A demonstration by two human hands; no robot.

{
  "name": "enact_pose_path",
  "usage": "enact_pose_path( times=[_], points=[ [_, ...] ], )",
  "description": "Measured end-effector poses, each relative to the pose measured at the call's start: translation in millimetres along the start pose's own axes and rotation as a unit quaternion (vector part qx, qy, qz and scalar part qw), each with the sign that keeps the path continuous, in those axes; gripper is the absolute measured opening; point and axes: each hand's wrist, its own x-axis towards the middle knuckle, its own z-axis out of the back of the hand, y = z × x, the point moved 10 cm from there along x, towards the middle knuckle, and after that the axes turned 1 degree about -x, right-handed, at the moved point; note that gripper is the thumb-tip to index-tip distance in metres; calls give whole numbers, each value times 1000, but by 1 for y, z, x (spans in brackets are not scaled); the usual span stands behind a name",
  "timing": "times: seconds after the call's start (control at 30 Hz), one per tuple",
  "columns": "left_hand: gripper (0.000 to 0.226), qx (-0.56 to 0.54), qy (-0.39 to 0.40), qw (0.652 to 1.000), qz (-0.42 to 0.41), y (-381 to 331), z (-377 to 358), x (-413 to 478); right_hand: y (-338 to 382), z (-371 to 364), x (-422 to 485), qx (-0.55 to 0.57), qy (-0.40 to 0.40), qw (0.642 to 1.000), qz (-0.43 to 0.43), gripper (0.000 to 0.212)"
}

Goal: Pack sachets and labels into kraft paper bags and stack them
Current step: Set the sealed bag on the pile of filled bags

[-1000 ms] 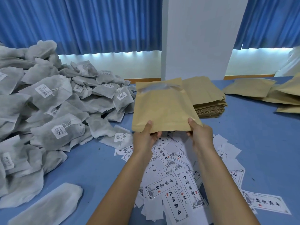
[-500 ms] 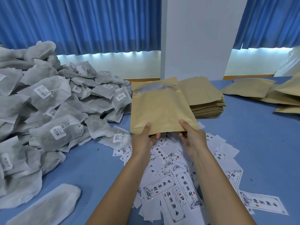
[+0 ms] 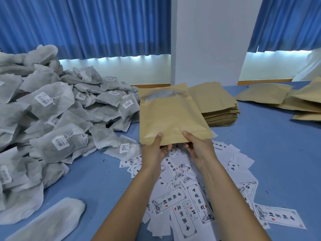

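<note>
Kraft paper bag (image 3: 171, 117) held nearly flat above a blue desk (image 3: 278, 153), seen from a head-worn camera. Its near edge is gripped by both hands. The left hand (image 3: 156, 150) and the right hand (image 3: 199, 146) are each closed on it, thumb on top and fingers curled beneath. The bag's mouth points to the far side, where a pale grey patch shows. Whether that is a sachet inside or the bag's lining cannot be told.

On the left, a large heap of grey fabric sachets (image 3: 52, 110) with barcode tags is piled on the desk. Printed white labels (image 3: 182, 199) are scattered beneath the forearms. Just beyond the held bag, to the right, a neat stack of flat empty bags (image 3: 220, 108) is set. At the far right, plumper packed bags (image 3: 271, 95) are laid over one another. Blue curtains (image 3: 86, 26) and a white pillar (image 3: 208, 40) are seen behind.

The step in hand is judged to be readying this bag for stacking. It would be done well if the bag were kept level, with the mouth no lower than the gripped edge, so that nothing slides out. It should be supported from beneath and laid squarely on the packed bags, so that the pile is not tipped.
</note>
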Motion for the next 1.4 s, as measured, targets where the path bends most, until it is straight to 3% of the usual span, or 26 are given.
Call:
enact_pose_path(
  times=[0.27, 0.4, 0.5, 0.6, 0.77, 1.1, 1.27, 1.4],
  points=[
    [13, 28, 13, 1000, 6, 3, 0, 4, 0, 2, 2, 2, 1, 1000, 2, 10],
    [25, 57, -15, 998, 14, -10, 16, 11, 6, 14, 3, 40, -53, 998, 12, 9],
    [24, 82, 13, 995, 46, -8, 15, 12, 9, 19, 3, 75, -70, 994, 25, 7],
    [21, 84, 11, 996, 41, -2, 14, 11, 7, 9, 3, 95, -33, 995, 20, 18],
    [23, 102, 28, 994, 19, 2, 6, 12, -25, -23, -9, -40, 71, 995, -62, 28],
    [12, 135, 41, 990, 9, 3, -1, 8, -25, -26, -9, -35, 66, 995, -61, 26],
    [8, 153, 33, 988, -15, -7, 1, 9, -12, -19, -6, -9, 28, 1000, -2, 12],
    [12, 153, 34, 988, -12, -8, 0, 8, -14, -18, -6, -19, 23, 1000, -7, 11]
  ],
)
